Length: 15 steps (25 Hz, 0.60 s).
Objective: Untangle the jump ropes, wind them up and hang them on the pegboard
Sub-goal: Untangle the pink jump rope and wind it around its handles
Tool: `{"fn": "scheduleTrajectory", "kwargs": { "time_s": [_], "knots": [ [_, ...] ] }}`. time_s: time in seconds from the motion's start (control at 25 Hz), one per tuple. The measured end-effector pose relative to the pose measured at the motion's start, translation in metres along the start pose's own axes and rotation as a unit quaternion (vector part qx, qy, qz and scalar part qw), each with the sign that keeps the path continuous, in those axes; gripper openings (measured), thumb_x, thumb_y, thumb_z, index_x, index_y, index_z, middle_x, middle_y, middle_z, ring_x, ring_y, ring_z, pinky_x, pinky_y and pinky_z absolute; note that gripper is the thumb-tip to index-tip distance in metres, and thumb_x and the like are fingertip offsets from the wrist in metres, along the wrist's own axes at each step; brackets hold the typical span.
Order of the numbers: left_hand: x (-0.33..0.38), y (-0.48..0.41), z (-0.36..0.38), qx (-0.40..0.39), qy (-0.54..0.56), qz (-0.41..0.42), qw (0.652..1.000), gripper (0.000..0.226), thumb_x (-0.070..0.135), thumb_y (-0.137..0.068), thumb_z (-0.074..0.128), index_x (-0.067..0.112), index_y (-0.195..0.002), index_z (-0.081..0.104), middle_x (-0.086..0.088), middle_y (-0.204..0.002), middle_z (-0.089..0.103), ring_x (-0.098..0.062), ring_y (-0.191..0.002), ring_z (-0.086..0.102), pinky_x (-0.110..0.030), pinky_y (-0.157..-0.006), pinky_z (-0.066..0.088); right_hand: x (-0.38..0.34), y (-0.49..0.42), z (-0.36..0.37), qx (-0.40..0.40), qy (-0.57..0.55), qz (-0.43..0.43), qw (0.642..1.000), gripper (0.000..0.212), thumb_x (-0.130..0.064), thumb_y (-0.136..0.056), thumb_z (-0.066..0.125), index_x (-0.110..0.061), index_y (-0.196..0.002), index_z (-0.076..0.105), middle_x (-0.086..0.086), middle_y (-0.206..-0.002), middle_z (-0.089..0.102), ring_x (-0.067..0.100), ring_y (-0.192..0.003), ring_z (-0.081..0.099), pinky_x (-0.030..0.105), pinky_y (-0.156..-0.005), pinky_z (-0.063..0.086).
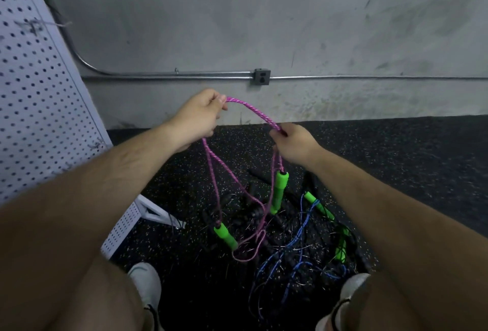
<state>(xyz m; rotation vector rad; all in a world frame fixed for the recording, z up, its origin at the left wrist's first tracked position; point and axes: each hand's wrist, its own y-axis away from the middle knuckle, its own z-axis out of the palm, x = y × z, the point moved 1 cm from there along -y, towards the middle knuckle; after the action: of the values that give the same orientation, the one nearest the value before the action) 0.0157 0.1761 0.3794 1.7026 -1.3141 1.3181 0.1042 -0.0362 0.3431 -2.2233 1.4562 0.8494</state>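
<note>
Both hands, left hand [196, 117] and right hand [294, 143], pinch the pink jump rope [253, 109] stretched between them.

Dim, soft, wide-angle edge distortion

Pegboard [34, 93] at left, wall [264, 14] behind. Rope pile [303, 238] lies on floor [396, 159] right of pegboard, ahead of shoes [146, 285]. Held rope [253, 109] spans between left hand [195, 117] and right hand [295, 143], above pile.

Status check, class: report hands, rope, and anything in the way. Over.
Left hand and right hand both pinch the pink rope, held up. Its green handles hang below. Blue rope tangled on floor underneath.
</note>
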Motion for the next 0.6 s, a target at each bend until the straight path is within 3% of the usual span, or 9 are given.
{"fn": "scheduleTrajectory", "kwargs": {
  "time_s": [0.08,0.16,0.24,0.32,0.36,0.48,0.6],
  "knots": [
    [0.008,0.002,0.016,-0.013,0.077,-0.009,0.997,0.027,0.028,-0.111,0.036,0.014,-0.095,0.052,0.011,-0.055,0.034,-0.006,-0.045,0.025,-0.023,-0.043,0.024,-0.019,0.008,0.007,0.060,0.003,-0.040,0.997,0.034,-0.028,-0.098,0.060,-0.006,-0.124,0.057,0.011,-0.117,0.056,0.024,-0.086,0.061,0.034,-0.074,0.054],
    [0.016,0.005,0.028,-0.019,0.141,-0.009,0.990,0.027,0.025,-0.111,0.035,0.011,-0.096,0.052,0.011,-0.052,0.033,-0.005,-0.043,0.025,-0.022,-0.043,0.024,-0.045,0.020,0.009,0.119,-0.052,-0.108,0.986,0.027,-0.021,-0.090,0.065,-0.011,-0.114,0.058,0.003,-0.110,0.056,0.018,-0.086,0.060,0.035,-0.076,0.051],
    [0.020,0.005,0.032,-0.021,0.204,-0.011,0.979,0.026,0.021,-0.111,0.035,0.008,-0.098,0.053,0.008,-0.055,0.033,-0.006,-0.045,0.026,-0.022,-0.044,0.025,-0.064,0.031,0.018,-0.003,-0.106,-0.135,0.985,0.016,-0.017,-0.086,0.064,-0.014,-0.102,0.061,0.001,-0.092,0.065,0.016,-0.077,0.062,0.037,-0.068,0.052],
    [0.022,0.003,0.031,-0.019,0.251,-0.013,0.968,0.026,0.020,-0.111,0.037,0.007,-0.098,0.055,0.007,-0.056,0.035,-0.007,-0.046,0.029,-0.023,-0.046,0.028,-0.067,0.037,0.034,-0.141,-0.076,-0.116,0.980,0.018,-0.021,-0.089,0.068,-0.014,-0.106,0.064,0.006,-0.094,0.071,0.020,-0.083,0.068,0.041,-0.079,0.056],
    [0.023,0.002,0.030,-0.017,0.266,-0.012,0.964,0.026,0.020,-0.111,0.037,0.007,-0.098,0.055,0.007,-0.056,0.036,-0.007,-0.047,0.030,-0.024,-0.047,0.030,-0.064,0.037,0.040,-0.168,-0.038,-0.114,0.978,0.019,-0.027,-0.093,0.068,-0.013,-0.107,0.067,0.009,-0.097,0.073,0.020,-0.083,0.068,0.039,-0.082,0.055],
    [0.021,-0.002,0.023,-0.003,0.252,-0.003,0.968,0.026,0.022,-0.111,0.038,0.008,-0.104,0.059,0.006,-0.061,0.047,-0.010,-0.053,0.043,-0.027,-0.057,0.039,-0.059,0.029,0.046,-0.153,-0.053,-0.115,0.980,0.021,-0.032,-0.099,0.062,-0.015,-0.093,0.072,0.015,-0.090,0.075,0.019,-0.069,0.065,0.040,-0.077,0.058],
    [0.010,-0.001,0.016,-0.048,0.175,-0.018,0.983,0.034,0.036,-0.108,0.039,0.012,-0.116,0.063,-0.003,-0.095,0.069,-0.014,-0.082,0.063,-0.029,-0.076,0.051,-0.067,0.020,0.033,-0.088,-0.203,-0.113,0.969,0.018,-0.022,-0.102,0.059,-0.012,-0.093,0.070,0.007,-0.071,0.069,0.018,-0.060,0.065,0.039,-0.070,0.060]
  ]
}}
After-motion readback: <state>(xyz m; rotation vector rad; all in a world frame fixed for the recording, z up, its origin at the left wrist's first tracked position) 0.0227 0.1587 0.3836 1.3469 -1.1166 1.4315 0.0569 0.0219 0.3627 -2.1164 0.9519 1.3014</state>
